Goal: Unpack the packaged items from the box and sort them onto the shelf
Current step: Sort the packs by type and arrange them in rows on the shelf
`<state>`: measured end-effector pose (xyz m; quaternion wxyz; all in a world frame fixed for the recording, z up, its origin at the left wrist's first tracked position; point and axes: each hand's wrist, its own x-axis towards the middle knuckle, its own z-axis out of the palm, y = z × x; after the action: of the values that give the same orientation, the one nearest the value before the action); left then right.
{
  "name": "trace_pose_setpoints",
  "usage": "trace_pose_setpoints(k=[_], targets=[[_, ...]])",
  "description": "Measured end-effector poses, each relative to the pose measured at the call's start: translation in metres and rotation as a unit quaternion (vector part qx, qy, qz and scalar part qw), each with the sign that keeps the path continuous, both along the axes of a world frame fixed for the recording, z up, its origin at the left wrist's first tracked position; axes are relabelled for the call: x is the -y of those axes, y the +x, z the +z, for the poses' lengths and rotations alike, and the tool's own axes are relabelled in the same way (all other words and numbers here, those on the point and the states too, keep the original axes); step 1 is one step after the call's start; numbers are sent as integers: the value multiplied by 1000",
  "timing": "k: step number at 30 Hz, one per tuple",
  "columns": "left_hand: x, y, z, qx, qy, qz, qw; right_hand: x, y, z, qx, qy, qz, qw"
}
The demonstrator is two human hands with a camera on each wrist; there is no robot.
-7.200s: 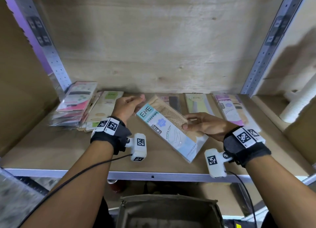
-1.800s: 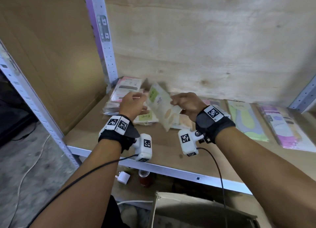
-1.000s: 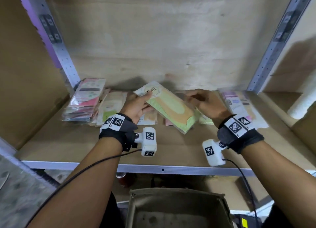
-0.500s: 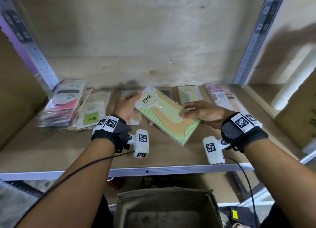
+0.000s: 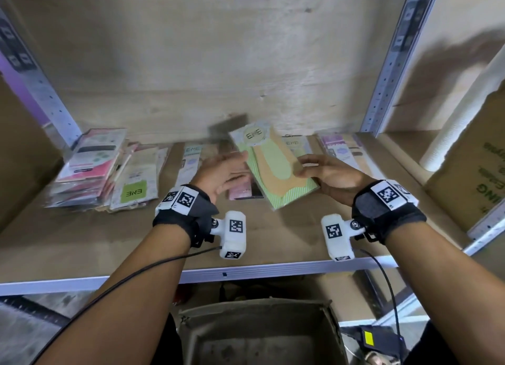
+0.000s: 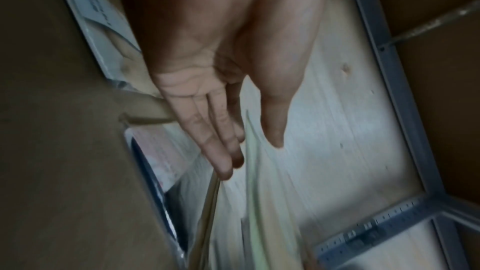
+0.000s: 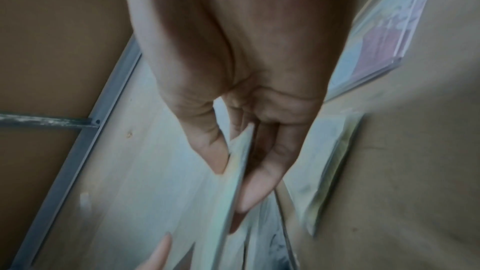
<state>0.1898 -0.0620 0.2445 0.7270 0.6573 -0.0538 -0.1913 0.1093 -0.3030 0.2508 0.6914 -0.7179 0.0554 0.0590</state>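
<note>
head view shows the flat green-and-tan sock packet in clear plastic [image 5: 276, 170] held tilted just above the wooden shelf board [image 5: 109, 244], over the row of packets already laid there. the right hand [image 5: 332, 177] pinches its near right edge, thumb on top and fingers [image 7: 259, 188] underneath, as the right wrist view confirms. the left hand [image 5: 221, 173] has straight, relaxed fingers [image 6: 218, 143] laid against the packet's left edge, steadying it and curled round nothing. the packet looks light and thin, stiffened by a card insert, with a slick film wrap that would likely slip under a loose pinch; it should bend a little but is not fragile. a hold at the long edges or a corner, where the card backs the film, seems safest. a matching green packet [image 5: 296, 146] lies just behind on the shelf, probably the pile this one belongs to. below the shelf's front rail sits the open brown cardboard box [image 5: 259, 334]; its inside is too dim to tell what remains.
</note>
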Motion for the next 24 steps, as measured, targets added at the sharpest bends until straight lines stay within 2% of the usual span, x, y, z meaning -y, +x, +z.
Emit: trace_pose_setpoints(k=[3, 7, 11, 17, 20, 24], targets=[[18, -8, -1, 19, 35, -50, 998, 4, 5, -1, 14, 64, -59, 996], [43, -7, -5, 43, 49, -51, 997, 8, 13, -8, 17, 63, -118, 991], [66, 3, -7, 79, 86, -40, 992, 19, 20, -11, 24, -49, -199, 979], [91, 19, -10, 95, 154, -17, 983, 32, 27, -8, 5, -167, -191, 967], [100, 22, -10, 110, 217, -23, 970, 37, 29, -11, -25, -226, -188, 956], [109, 24, -10, 114, 290, -37, 949, 39, 29, -15, -50, -259, -184, 947]])
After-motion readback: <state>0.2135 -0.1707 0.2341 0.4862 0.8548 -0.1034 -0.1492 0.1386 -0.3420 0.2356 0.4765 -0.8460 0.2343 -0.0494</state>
